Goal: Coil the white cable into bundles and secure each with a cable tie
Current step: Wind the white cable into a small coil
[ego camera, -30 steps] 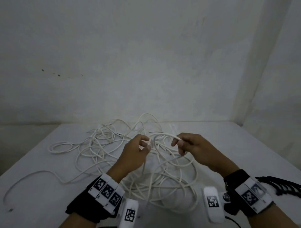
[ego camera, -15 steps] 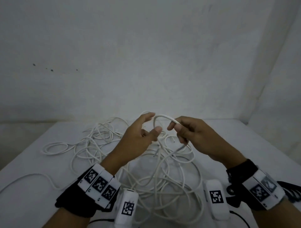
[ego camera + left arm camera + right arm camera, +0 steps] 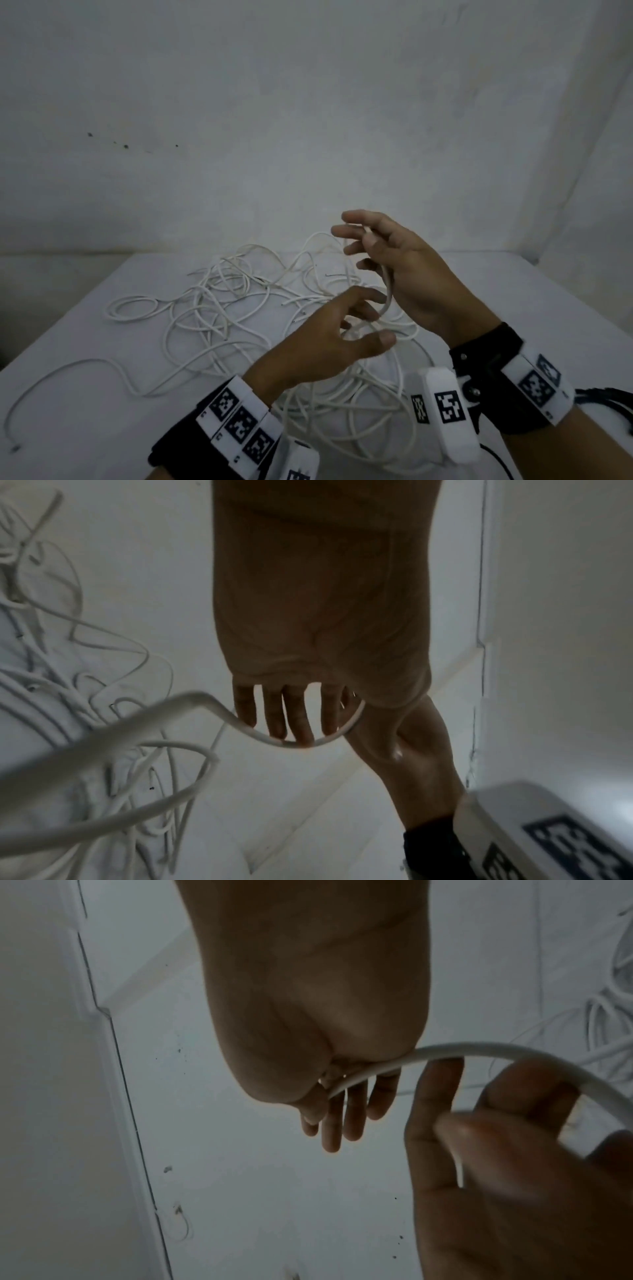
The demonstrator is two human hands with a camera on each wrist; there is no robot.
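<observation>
A long white cable (image 3: 222,308) lies in a loose tangle on the white table (image 3: 85,394). My right hand (image 3: 356,236) is raised above the heap with its fingers spread. One strand (image 3: 388,291) runs from under its thumb down across the palm; in the right wrist view the thumb traps this strand (image 3: 363,1076). My left hand (image 3: 373,318) is just below, its fingers curled round the same strand where it bends back. In the left wrist view the cable (image 3: 291,744) hooks under my left fingertips (image 3: 303,737).
A free cable end (image 3: 13,457) trails to the table's front left. Black cable ties (image 3: 596,392) lie at the right edge, partly hidden by my right wrist. White walls close off the back and right sides of the table.
My right hand has risen and spread its fingers, with the strand now across its palm. My left hand has dropped from beside it to below it, bending the strand round.
</observation>
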